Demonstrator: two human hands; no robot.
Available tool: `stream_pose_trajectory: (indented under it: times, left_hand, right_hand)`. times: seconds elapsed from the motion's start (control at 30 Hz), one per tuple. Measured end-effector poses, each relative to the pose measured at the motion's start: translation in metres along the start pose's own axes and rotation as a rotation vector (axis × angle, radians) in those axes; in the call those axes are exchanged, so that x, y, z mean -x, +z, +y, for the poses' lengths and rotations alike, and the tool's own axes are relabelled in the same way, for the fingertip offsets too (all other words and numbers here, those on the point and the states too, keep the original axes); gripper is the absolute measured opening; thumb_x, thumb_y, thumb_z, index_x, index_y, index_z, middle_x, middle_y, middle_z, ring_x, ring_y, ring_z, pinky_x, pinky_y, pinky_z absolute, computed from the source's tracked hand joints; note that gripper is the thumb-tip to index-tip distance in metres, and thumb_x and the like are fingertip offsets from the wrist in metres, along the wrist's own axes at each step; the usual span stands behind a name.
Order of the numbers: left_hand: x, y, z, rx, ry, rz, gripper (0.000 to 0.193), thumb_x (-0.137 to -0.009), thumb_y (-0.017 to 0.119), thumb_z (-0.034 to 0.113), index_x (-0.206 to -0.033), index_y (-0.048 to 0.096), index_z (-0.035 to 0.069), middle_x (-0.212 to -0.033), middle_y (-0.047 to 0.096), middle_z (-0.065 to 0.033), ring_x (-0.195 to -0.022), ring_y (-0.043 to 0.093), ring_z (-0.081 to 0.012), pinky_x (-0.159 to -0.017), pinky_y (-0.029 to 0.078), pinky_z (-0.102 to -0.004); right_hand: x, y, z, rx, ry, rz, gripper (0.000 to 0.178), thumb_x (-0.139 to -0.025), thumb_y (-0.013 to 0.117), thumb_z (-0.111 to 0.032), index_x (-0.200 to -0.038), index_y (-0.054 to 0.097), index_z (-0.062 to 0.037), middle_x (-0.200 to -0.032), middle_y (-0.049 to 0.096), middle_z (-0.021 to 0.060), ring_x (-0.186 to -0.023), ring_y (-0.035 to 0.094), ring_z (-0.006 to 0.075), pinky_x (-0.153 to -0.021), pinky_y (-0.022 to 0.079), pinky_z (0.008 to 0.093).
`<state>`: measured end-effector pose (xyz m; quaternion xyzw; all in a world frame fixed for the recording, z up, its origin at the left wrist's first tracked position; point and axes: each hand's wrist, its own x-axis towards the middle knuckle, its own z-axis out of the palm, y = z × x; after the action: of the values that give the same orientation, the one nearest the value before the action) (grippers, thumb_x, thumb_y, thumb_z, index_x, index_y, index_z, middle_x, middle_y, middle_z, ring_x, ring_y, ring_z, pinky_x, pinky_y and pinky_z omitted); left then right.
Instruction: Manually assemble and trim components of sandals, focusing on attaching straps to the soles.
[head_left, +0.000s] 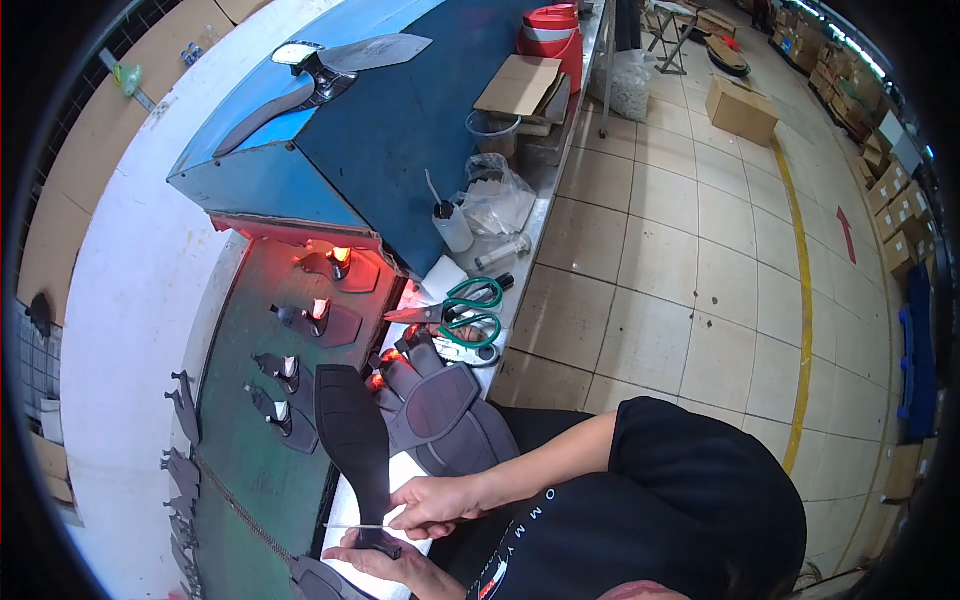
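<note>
My left hand [390, 566] was curled round the lower end of the dark sole-shaped piece [350, 405], which lay over a white pad [405, 468]; my right fingers [435, 500] seemed to pinch a thin pale rod [345, 526] across its narrow part, with green-handled scissors [441, 313] beyond the grey padded pieces [435, 402]

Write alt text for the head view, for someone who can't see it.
A person's left hand supports the narrow end of a dark piece while the right hand appears to hold a thin rod across it. Nearby lie grey pads and green-handled scissors; leftward, dark parts sit on a green surface by a red-lit blue box.
</note>
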<state>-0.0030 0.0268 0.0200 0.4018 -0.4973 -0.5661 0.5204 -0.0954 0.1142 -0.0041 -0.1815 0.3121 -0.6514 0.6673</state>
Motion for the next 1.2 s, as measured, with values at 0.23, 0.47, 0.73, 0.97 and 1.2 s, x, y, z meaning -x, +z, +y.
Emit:
stream_pose_trajectory:
  times: [0.23, 0.47, 0.73, 0.97, 1.2]
  left_hand:
    - [0.004, -0.016, -0.002, -0.012, 0.127, -0.084, 0.048, -0.096, 0.043, 0.052, -0.108, 0.055, 0.007, -0.090, 0.053, -0.0006, -0.082, 0.052, -0.0098, -0.071, 0.041, -0.0211]
    - [-0.001, -0.015, -0.018, 0.212, -0.074, -0.169, 0.064, -0.094, 0.050, 0.024, -0.149, 0.018, 0.019, -0.085, 0.046, 0.0015, -0.062, 0.046, -0.0073, -0.053, 0.037, -0.0186]
    - [-0.007, -0.041, -0.033, 0.162, -0.044, -0.133, 0.066, -0.094, 0.050, 0.025, -0.150, 0.016, 0.024, -0.086, 0.042, -0.0001, -0.054, 0.040, -0.0080, -0.047, 0.030, -0.0174]
    - [-0.017, -0.050, -0.007, 0.746, -0.704, -0.516, 0.030, -0.084, 0.061, 0.052, -0.089, 0.064, 0.022, -0.080, 0.065, -0.0020, -0.063, 0.058, -0.0115, -0.043, 0.033, -0.0235]
    - [0.002, 0.000, 0.001, 0.844, -0.876, -0.169, 0.045, -0.088, 0.052, 0.054, -0.069, 0.049, 0.013, -0.058, 0.041, -0.0017, -0.054, 0.040, -0.0163, -0.050, 0.031, -0.0308]
  right_hand:
    - [0.011, -0.009, -0.034, -0.184, -0.041, 0.026, 0.028, -0.096, 0.051, -0.026, -0.097, 0.059, 0.0003, -0.057, 0.052, 0.0019, -0.041, 0.046, 0.0056, -0.036, 0.033, 0.0199]
    - [0.012, 0.003, 0.014, 1.150, -0.722, 0.203, 0.013, -0.086, 0.055, -0.015, -0.083, 0.058, -0.0030, -0.066, 0.060, 0.0161, -0.065, 0.059, 0.0377, -0.058, 0.045, 0.0432]
    - [0.031, 0.012, 0.024, 1.231, -0.826, 0.084, 0.012, -0.085, 0.055, -0.014, -0.077, 0.055, -0.0043, -0.067, 0.059, 0.0134, -0.064, 0.060, 0.0350, -0.055, 0.045, 0.0436]
    - [0.036, 0.008, 0.007, 1.374, -0.835, 0.204, 0.009, -0.082, 0.057, -0.017, -0.088, 0.061, -0.0120, -0.070, 0.061, 0.0091, -0.063, 0.063, 0.0293, -0.052, 0.049, 0.0407]
    - [0.032, 0.012, 0.001, 1.323, -0.674, 0.260, 0.010, -0.085, 0.059, -0.009, -0.094, 0.062, -0.0056, -0.085, 0.065, 0.0135, -0.072, 0.064, 0.0325, -0.059, 0.050, 0.0408]
